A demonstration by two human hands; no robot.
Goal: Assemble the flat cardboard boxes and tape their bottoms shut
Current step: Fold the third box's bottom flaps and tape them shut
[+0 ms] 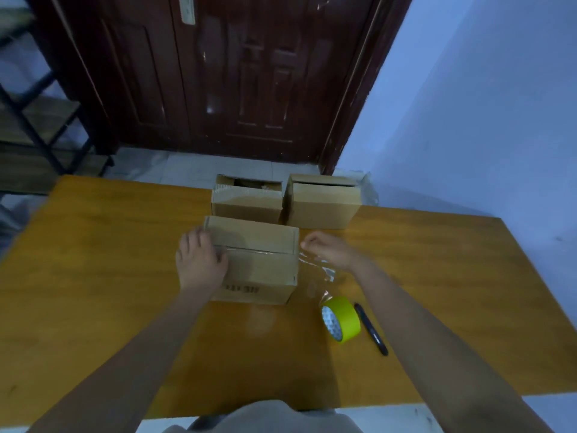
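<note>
An orange-brown wooden table [93, 276] fills the lower half of the view. A black pen [371, 329] lies on it at about 4 o'clock. At 12 o'clock stands a dark red panelled door [234, 73] above pale floor tiles [187, 165]. A black-framed shelf [37, 126] sits at 10 o'clock, and a pale blue wall [484, 104] at 2 o'clock.

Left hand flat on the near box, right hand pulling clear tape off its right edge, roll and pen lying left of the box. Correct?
Not quite. The head view shows the tape roll and pen lying right of the near box, not left. Left hand and right hand are as stated.
</note>
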